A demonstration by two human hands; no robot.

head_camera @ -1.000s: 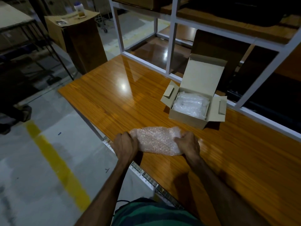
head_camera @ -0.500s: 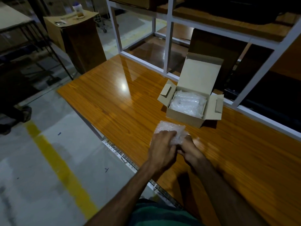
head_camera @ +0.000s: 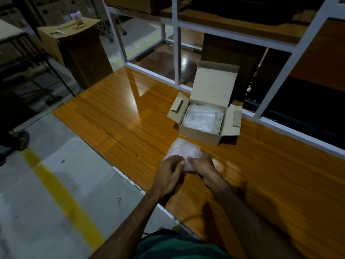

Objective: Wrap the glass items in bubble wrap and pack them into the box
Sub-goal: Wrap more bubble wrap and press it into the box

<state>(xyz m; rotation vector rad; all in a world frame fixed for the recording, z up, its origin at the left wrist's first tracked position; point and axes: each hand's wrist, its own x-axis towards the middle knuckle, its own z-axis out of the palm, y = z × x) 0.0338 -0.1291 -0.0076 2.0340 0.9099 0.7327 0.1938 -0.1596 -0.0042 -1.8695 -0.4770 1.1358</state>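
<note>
A bubble-wrap bundle (head_camera: pixel 183 151) lies on the wooden table (head_camera: pixel 115 118), just in front of the open cardboard box (head_camera: pixel 203 133). My left hand (head_camera: pixel 169 172) grips the bundle's near left side and my right hand (head_camera: pixel 202 164) grips its near right side, the two hands almost touching. Whatever is inside the wrap is hidden. The box's lid stands upright and its side flaps are spread out. Another bubble-wrapped bundle (head_camera: pixel 203 119) fills the inside of the box.
A white metal rack frame (head_camera: pixel 175 53) rises along the table's far edge behind the box. A tall cardboard carton (head_camera: pixel 74 45) with a bottle (head_camera: pixel 76 16) on top stands on the floor at left. The table's near left edge drops to a floor with a yellow line (head_camera: pixel 61 199).
The bundle went from stretched wide between my hands to folded compact. Both hands came together at its near side, and the bundle sits closer to the box.
</note>
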